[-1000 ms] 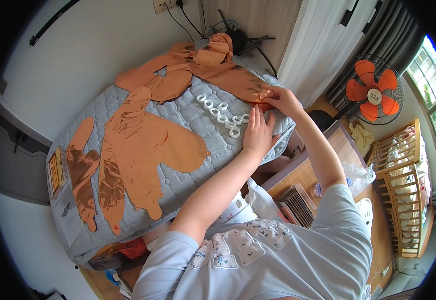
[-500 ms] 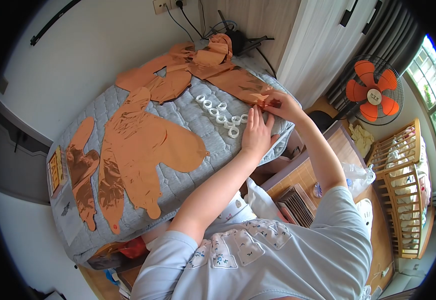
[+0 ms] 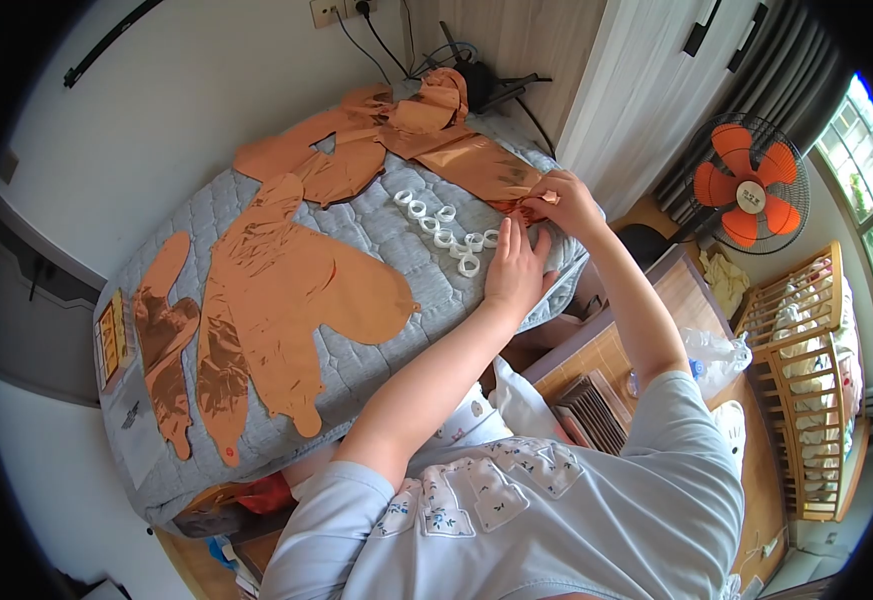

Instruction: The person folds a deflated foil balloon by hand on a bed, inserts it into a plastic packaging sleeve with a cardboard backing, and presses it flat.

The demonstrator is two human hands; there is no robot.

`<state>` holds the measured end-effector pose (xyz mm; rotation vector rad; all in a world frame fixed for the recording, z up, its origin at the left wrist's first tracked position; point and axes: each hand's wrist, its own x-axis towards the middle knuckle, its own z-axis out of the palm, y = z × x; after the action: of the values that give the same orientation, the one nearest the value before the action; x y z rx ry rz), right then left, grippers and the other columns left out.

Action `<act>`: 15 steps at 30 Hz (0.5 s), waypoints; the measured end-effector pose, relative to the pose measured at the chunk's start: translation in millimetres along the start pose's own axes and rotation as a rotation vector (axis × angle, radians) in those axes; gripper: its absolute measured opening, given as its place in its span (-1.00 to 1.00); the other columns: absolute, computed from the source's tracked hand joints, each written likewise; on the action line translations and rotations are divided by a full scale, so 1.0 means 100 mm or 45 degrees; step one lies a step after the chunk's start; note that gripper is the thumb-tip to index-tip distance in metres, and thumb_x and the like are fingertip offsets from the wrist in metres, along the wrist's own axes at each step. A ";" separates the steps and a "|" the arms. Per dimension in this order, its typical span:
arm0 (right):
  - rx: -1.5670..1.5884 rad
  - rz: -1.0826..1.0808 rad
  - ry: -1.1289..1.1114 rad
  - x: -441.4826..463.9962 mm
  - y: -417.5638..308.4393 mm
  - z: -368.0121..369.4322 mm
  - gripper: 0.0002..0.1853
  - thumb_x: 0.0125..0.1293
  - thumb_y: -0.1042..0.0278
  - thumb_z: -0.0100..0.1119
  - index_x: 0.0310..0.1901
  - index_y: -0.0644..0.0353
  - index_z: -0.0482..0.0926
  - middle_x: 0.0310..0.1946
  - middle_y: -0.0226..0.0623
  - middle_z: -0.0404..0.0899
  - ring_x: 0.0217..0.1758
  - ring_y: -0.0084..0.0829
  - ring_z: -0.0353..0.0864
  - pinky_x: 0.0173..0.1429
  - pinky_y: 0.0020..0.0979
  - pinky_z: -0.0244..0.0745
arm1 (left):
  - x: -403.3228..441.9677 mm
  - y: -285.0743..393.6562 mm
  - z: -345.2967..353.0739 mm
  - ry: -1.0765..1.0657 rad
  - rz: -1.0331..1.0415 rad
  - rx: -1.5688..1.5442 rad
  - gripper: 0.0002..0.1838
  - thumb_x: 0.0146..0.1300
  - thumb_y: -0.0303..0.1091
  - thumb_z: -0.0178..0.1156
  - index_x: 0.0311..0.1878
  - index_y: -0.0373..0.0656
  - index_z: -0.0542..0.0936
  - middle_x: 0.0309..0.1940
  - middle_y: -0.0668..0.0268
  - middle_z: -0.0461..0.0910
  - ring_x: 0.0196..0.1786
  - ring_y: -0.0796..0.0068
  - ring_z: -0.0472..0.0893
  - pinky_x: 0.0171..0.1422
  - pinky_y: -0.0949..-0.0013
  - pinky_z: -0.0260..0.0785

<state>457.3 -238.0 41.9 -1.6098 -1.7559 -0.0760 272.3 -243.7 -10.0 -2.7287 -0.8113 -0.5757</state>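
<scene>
My right hand (image 3: 568,207) pinches the near end of a flat copper-coloured foil balloon (image 3: 476,165) at the bed's right side. Just below it, my left hand (image 3: 517,268) lies palm down with fingers stretched out and thumb apart, its fingertips at the balloon's edge. To the left of that hand, several small white rings (image 3: 443,239) lie in a branching row on the grey quilted bedcover (image 3: 356,225). More flat foil pieces spread across the bed: a large one with several lobes (image 3: 296,290), a narrow one (image 3: 166,340) and a crumpled group (image 3: 326,150) at the back.
A small boxed item (image 3: 113,340) and a printed sheet (image 3: 136,425) lie at the bed's left edge. A fan with orange blades (image 3: 749,196) stands at right, near a wooden crib (image 3: 796,370). A low table (image 3: 596,350) holds a plastic bag (image 3: 716,360).
My right hand has shifted slightly at the balloon's end, its fingers bending closer over the foil. My left hand stays almost in place.
</scene>
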 end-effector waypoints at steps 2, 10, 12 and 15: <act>0.040 0.055 -0.018 0.07 -0.11 -0.06 -0.80 0.23 0.33 0.48 -0.13 0.18 0.80 -0.25 -0.17 0.74 -0.24 -0.22 0.73 -0.12 -0.32 0.62 | 0.00 0.00 0.00 -0.010 -0.008 -0.003 -0.14 0.35 0.33 0.13 0.50 -0.12 0.35 0.43 -0.27 0.40 0.62 -0.10 0.22 0.76 -0.07 -0.37; 0.022 0.196 -0.054 0.09 -0.25 0.00 -0.76 0.19 0.30 0.49 -0.11 0.14 0.82 -0.29 -0.17 0.75 -0.19 -0.16 0.73 0.00 -0.22 0.62 | 0.00 0.01 0.04 0.034 -0.022 0.073 -0.18 0.34 0.36 0.14 0.46 -0.05 0.42 0.46 -0.24 0.36 0.64 -0.08 0.17 0.76 -0.11 -0.35; -0.026 0.152 -0.029 0.08 -0.23 0.02 -0.77 0.20 0.30 0.48 -0.12 0.12 0.82 -0.27 -0.18 0.75 -0.16 -0.14 0.72 0.02 -0.22 0.62 | 0.00 0.01 0.04 0.034 -0.022 0.074 -0.18 0.34 0.36 0.14 0.46 -0.05 0.42 0.46 -0.25 0.36 0.64 -0.08 0.17 0.76 -0.11 -0.35; -0.054 0.090 0.008 0.08 -0.19 0.04 -0.80 0.21 0.29 0.46 -0.14 0.10 0.82 -0.22 -0.21 0.74 -0.10 -0.13 0.70 0.04 -0.21 0.61 | 0.00 0.00 0.04 0.029 -0.014 0.070 -0.16 0.35 0.35 0.13 0.48 -0.08 0.39 0.46 -0.27 0.36 0.64 -0.09 0.19 0.76 -0.10 -0.40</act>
<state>439.3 -233.3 51.2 -1.6985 -1.7013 -0.0849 273.5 -242.8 -13.8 -2.6652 -0.8243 -0.5772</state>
